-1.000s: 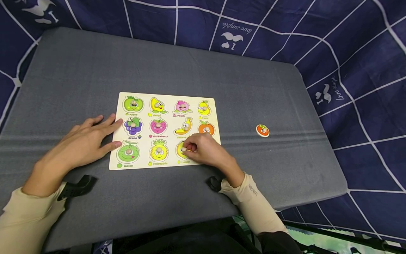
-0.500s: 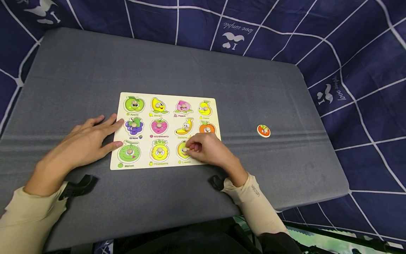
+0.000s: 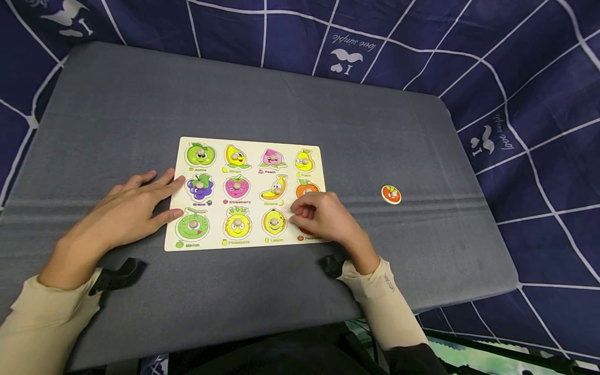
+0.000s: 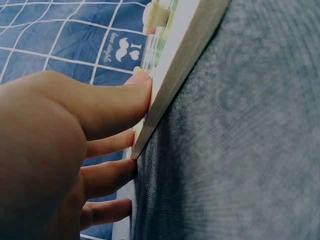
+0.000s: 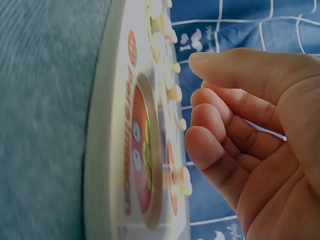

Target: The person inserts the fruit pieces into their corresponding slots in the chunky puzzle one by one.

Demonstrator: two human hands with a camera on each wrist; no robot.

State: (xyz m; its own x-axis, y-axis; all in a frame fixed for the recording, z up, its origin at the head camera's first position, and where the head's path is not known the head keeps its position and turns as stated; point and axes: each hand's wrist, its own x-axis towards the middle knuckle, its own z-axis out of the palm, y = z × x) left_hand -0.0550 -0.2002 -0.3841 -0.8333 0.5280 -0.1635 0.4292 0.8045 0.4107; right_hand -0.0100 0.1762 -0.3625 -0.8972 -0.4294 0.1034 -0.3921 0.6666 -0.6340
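A wooden knob puzzle board (image 3: 217, 179) with fruit pieces lies on the grey table. My left hand (image 3: 124, 211) rests at its left edge, fingers spread; the left wrist view has the thumb (image 4: 117, 105) against the board's side. Over the lower right corner hovers my right hand (image 3: 330, 219), fingers loosely curled, thumb apart, nothing between them. The lemon piece (image 3: 274, 225) with its knob sits in its slot just left of these fingertips. Below them, the right wrist view shows a knobless persimmon recess (image 5: 142, 155). A round orange-red persimmon piece (image 3: 391, 194) lies on the table to the right.
The grey padded table (image 3: 262, 99) extends well beyond the board. Dark blue cloth with white lines (image 3: 290, 36) hangs along its back and right sides. Black wrist straps (image 3: 117, 276) sit by both cream sleeves.
My right hand has let go of the lemon piece's knob and shifted right, uncovering the lemon. The left hand stays on the board's edge.
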